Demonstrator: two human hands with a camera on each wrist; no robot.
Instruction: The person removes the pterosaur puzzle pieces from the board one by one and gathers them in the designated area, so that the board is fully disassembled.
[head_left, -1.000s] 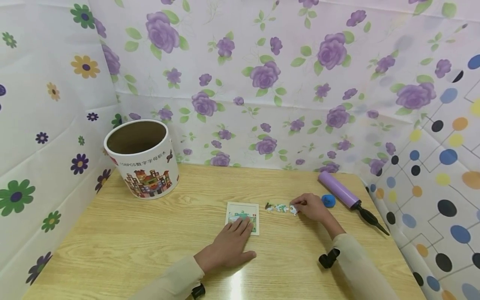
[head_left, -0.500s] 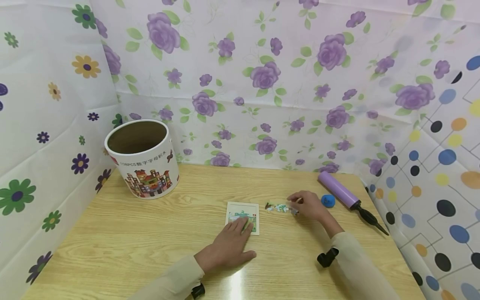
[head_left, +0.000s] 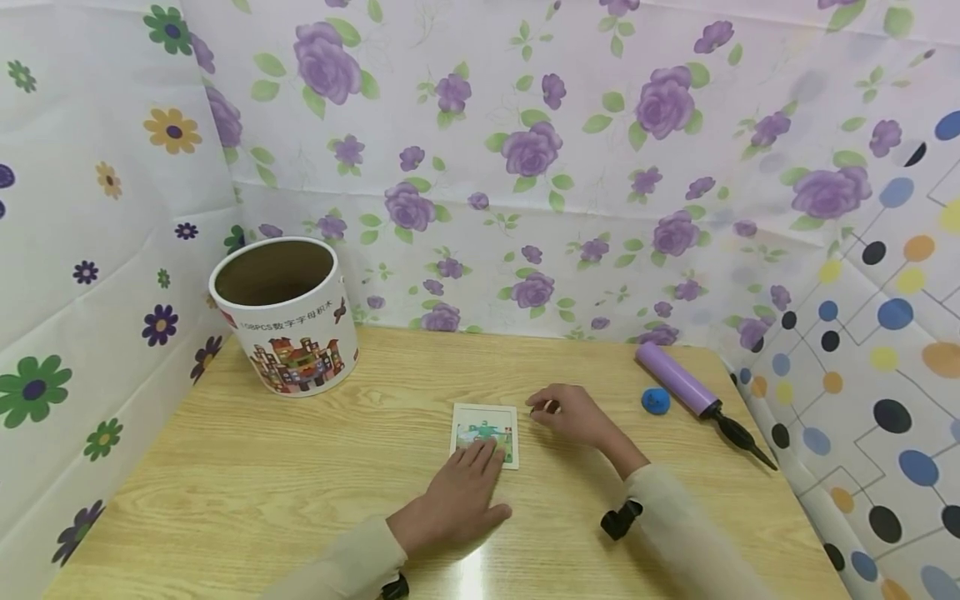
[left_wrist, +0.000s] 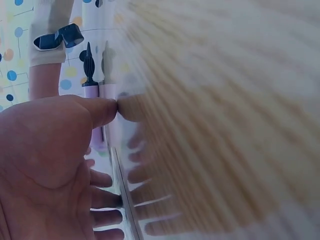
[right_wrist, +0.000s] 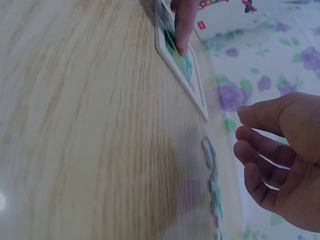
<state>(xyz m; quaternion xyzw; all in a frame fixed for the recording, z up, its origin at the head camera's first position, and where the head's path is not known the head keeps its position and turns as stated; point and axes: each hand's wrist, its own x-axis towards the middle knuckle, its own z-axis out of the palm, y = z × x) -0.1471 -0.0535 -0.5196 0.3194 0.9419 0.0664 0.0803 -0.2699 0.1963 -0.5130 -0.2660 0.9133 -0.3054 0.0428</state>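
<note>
A small jigsaw puzzle board point(head_left: 483, 429) with a white border lies at the middle of the table in the head view. My left hand point(head_left: 461, 487) rests its straight fingers on the lower part of its picture. To the right of the board, my right hand point(head_left: 576, 415) hovers with fingers loosely bent. In the right wrist view, a row of loose jigsaw pieces point(right_wrist: 211, 160) lies on the table below that hand, and I see nothing gripped between thumb and fingertips. The hand hides most of these pieces from the head camera.
A large white printed bucket point(head_left: 318, 358) stands at the back left. At the right lie a small blue round object point(head_left: 656, 401) and a purple hand pump point(head_left: 678, 382) with a black nozzle. Patterned cloths hang around the table point(head_left: 247, 475).
My right hand has moved left, from the right end of the row of loose pieces to its left end, nearer the board. The left hand stays on the board.
</note>
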